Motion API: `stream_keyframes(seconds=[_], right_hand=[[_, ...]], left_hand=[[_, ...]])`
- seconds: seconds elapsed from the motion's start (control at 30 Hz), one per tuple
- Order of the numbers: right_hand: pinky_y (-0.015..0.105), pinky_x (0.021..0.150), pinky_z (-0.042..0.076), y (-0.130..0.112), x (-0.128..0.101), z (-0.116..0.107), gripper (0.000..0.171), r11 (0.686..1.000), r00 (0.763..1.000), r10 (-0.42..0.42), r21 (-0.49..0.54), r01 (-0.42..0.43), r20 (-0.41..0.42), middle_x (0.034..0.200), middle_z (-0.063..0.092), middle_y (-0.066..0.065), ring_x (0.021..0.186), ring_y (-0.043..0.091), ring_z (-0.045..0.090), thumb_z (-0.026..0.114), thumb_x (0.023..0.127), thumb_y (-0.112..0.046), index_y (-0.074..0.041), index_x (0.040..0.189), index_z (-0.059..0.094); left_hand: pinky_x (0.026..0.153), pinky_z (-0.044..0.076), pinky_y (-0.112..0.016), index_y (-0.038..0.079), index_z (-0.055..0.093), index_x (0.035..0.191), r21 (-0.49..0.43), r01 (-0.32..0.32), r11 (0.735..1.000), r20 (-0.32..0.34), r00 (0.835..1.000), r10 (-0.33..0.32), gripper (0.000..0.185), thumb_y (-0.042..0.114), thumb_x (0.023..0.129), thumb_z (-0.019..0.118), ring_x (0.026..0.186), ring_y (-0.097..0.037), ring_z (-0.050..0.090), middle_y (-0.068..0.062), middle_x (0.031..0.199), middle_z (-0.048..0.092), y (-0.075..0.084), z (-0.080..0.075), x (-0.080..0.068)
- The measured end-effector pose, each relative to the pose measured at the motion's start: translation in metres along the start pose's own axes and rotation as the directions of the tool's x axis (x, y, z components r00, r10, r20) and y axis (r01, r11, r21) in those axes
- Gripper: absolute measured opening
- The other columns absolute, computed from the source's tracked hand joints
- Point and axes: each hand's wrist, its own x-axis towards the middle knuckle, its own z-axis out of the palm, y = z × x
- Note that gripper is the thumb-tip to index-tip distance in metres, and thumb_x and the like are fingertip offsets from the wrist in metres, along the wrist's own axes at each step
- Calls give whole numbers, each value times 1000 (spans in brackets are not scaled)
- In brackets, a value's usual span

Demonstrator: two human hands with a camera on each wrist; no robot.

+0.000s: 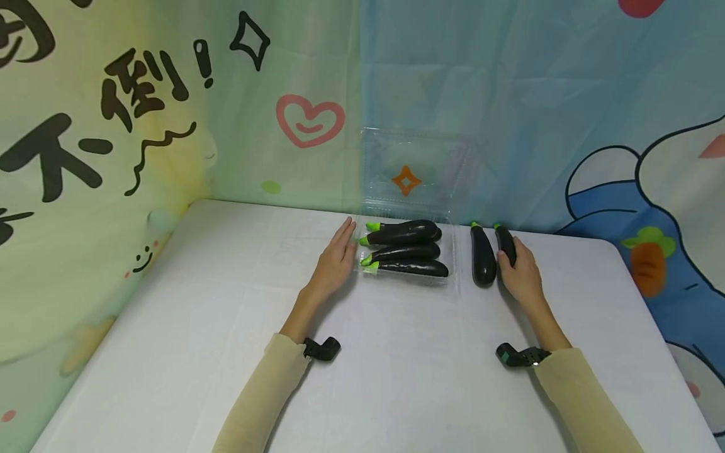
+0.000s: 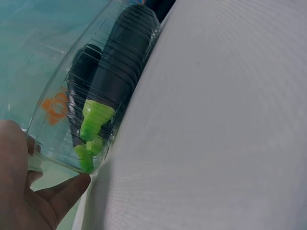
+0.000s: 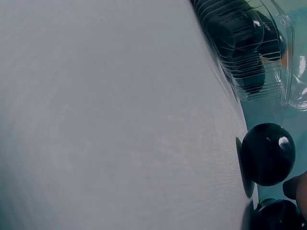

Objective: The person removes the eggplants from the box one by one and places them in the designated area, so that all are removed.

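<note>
Eggplants go in the clear box at the table's far edge.
Your left hand [image 1: 335, 259], fingers straight, rests flat against the box [image 1: 447, 277], which already holds four eggplants [image 1: 404, 250]. Your right hand [image 1: 522, 272] curls around one loose eggplant [image 1: 506, 243]; another [image 1: 483, 255] lies just beside it. Keep bracing the box, and lift with stems matching those inside, I'd judge.
</note>
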Motion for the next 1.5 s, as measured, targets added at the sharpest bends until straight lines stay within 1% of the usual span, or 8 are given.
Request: stream_keyframes(seconds=[0.33, 0.5, 0.73, 1.0, 1.1, 1.2, 1.33, 1.5], right_hand=[[61, 107, 22, -3, 0, -3, 60, 1000, 1000, -9, -9, 8, -20, 144, 24, 34, 133, 48, 24, 35, 98, -28, 6, 144, 16], [60, 108, 20, -8, 0, -8, 59, 999, 996, -34, -6, 34, -81, 147, 23, 30, 136, 45, 22, 35, 98, -29, 1, 145, 18], [61, 108, 19, -35, -4, -18, 56, 973, 967, -221, 42, 228, -130, 147, 26, 27, 136, 44, 22, 43, 96, -26, 0, 143, 28], [60, 105, 26, -70, -12, -21, 53, 938, 940, -338, 57, 341, -55, 145, 33, 22, 134, 41, 29, 45, 96, -31, -6, 141, 34], [59, 103, 29, -80, -15, -21, 50, 918, 919, -390, 50, 393, -48, 142, 37, 21, 132, 40, 33, 48, 95, -29, -6, 138, 39], [58, 101, 33, -87, -16, -20, 46, 881, 881, -472, 21, 473, -28, 139, 43, 20, 129, 39, 38, 53, 93, -24, -6, 134, 46], [56, 99, 35, -97, -16, -16, 43, 829, 829, -557, -18, 559, 48, 137, 46, 17, 126, 37, 42, 57, 90, -23, -7, 130, 51], [56, 101, 34, -112, -14, -12, 45, 795, 787, -600, -9, 607, 143, 139, 46, 13, 128, 35, 40, 57, 91, -27, -10, 131, 50]], left_hand=[[115, 23, -36, 12, 27, 145, -3, 0, 1000, 3, 1000, 0, 49, 24, 98, 31, 142, -13, 20, 6, 155, 19, 1, -1, 0], [115, 24, -38, 11, 28, 145, -10, -7, 1000, -5, 1000, 7, 48, 19, 98, 33, 141, -15, 22, 5, 154, 20, 0, 0, 1], [115, 24, -35, 15, 28, 145, -2, 11, 1000, -19, 1000, -11, 47, 20, 99, 32, 141, -11, 22, 6, 154, 21, -1, 2, 2], [114, 25, -38, 10, 30, 144, -13, 3, 1000, -25, 1000, -3, 47, 18, 98, 33, 141, -14, 23, 0, 153, 24, -1, 2, 2], [114, 25, -37, 10, 30, 144, -11, 3, 1000, -24, 1000, -3, 47, 19, 98, 33, 141, -14, 23, 0, 153, 24, -1, 3, 2], [114, 25, -37, 10, 30, 144, -9, 5, 1000, -24, 1000, -5, 47, 20, 98, 32, 141, -13, 23, 3, 154, 23, -1, 3, 1], [115, 24, -36, 11, 29, 145, -7, 15, 1000, -20, 1000, -16, 47, 22, 99, 32, 141, -12, 22, 7, 154, 21, -1, 2, 1], [115, 23, -35, 11, 29, 145, -9, 15, 1000, -20, 1000, -15, 47, 21, 99, 32, 141, -12, 22, 5, 154, 21, 0, 2, 0]])
